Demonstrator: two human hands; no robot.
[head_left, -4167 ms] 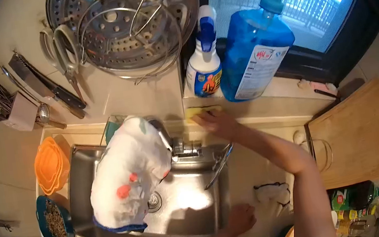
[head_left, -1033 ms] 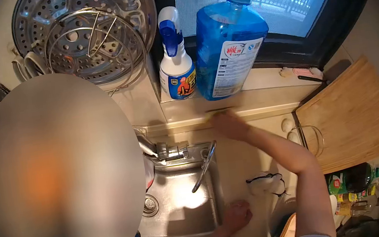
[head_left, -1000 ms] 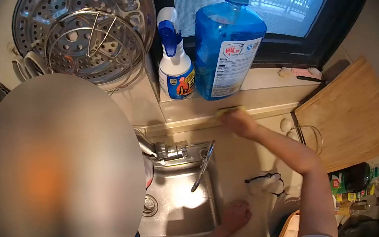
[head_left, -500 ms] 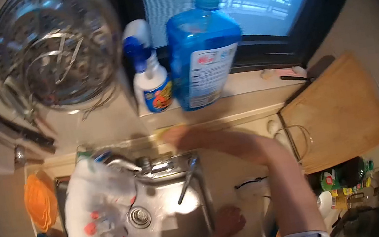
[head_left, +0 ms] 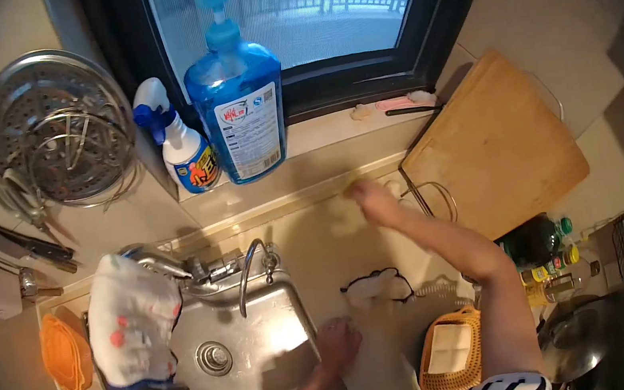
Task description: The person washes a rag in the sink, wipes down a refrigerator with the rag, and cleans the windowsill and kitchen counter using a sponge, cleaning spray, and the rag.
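My right hand (head_left: 374,200) reaches to the back of the counter, near the raised ledge and left of the cutting board's wire stand (head_left: 436,202). Its fingers are closed on a small yellow cleaning pad (head_left: 349,188); only an edge shows, so I cannot tell sponge from cloth. My left hand (head_left: 340,346) rests with curled fingers by the right rim of the steel sink (head_left: 272,362), and nothing shows in it. Between the hands, a crumpled white cloth with a dark edge (head_left: 378,287) lies on the counter.
A white towel (head_left: 133,318) drapes over the sink's left side, beside the curved tap (head_left: 248,277). A blue pump bottle (head_left: 244,116) and a spray bottle (head_left: 189,153) stand on the sill. Rightward are a wooden cutting board (head_left: 503,150), a yellow basket (head_left: 428,379) and several bottles (head_left: 537,242).
My right hand has moved right along the back of the counter with the yellow cleaning pad. The view has shifted, bringing the yellow basket into sight. My left hand stays beside the sink.
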